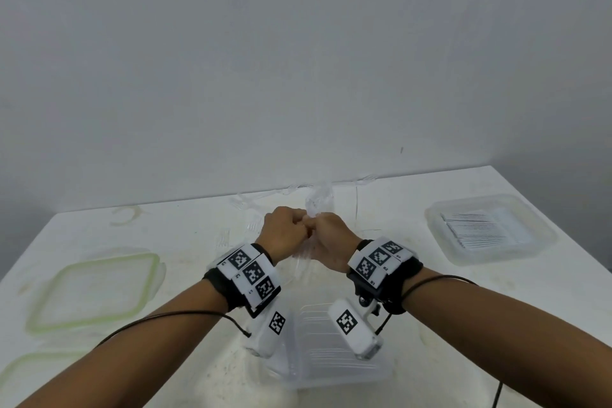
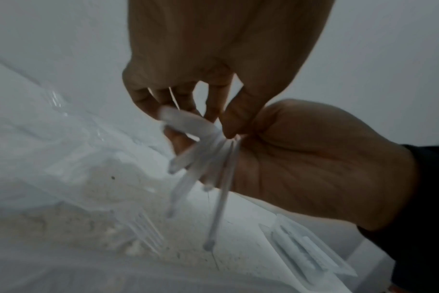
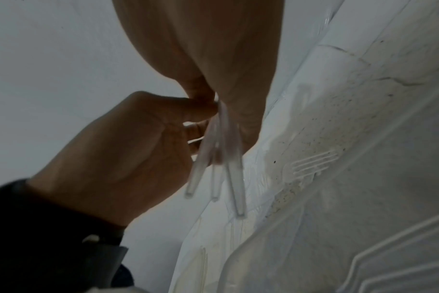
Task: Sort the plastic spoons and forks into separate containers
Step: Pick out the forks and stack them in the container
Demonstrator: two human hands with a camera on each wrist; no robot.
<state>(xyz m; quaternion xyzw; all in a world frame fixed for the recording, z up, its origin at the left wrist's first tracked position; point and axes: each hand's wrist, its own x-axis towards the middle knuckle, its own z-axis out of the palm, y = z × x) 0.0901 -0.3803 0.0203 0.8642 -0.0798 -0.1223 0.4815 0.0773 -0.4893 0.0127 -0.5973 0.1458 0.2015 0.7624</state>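
Both hands meet above the middle of the table and pinch one bundle of clear plastic utensils (image 1: 317, 200). My left hand (image 1: 297, 222) grips it from the left and my right hand (image 1: 318, 225) from the right, knuckles touching. The utensils' heads stick up past the fingers; whether they are spoons or forks I cannot tell. In the left wrist view, my left hand (image 2: 196, 121) holds the bundle of handles (image 2: 213, 158), which fan downward. The right wrist view shows my right hand (image 3: 218, 100) pinching the same handles (image 3: 219, 158). Loose clear forks (image 1: 253, 205) lie on the table behind the hands.
A clear container (image 1: 331, 358) stands at the near centre under my wrists. Another container (image 1: 536, 242) holding a white stack sits at the right. Two green-rimmed lids (image 1: 96, 288) lie at the left. A single fork (image 3: 311, 164) lies beside the hands. A wall closes the table's far edge.
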